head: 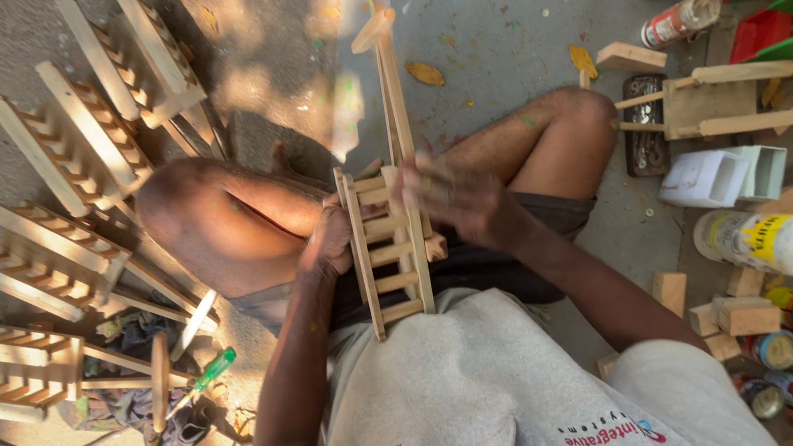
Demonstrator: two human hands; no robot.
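Wooden slats make up the small ladder-like frame [390,254] lying across my lap, its long tail strip [392,82] running forward between my knees; my left hand [327,247] is clenched on the frame's left rail, steadying it; my right hand [454,196] hovers blurred over the right rail, and I cannot tell whether its grip is closed on anything or merely pressing. Several rungs already sit between the two rails, so the frame looks largely assembled, though I judge its fixing is not finished; on the concrete floor [491,10] to my left a row of finished frames [64,223] lies fanned out, which suggests much of the batch is done. Near my left elbow lie a green-handled screwdriver [202,376] and a hammer [158,383]; to my right stand a glue bottle [772,242], loose wooden blocks [730,313] and small paint tins [787,367], untouched.
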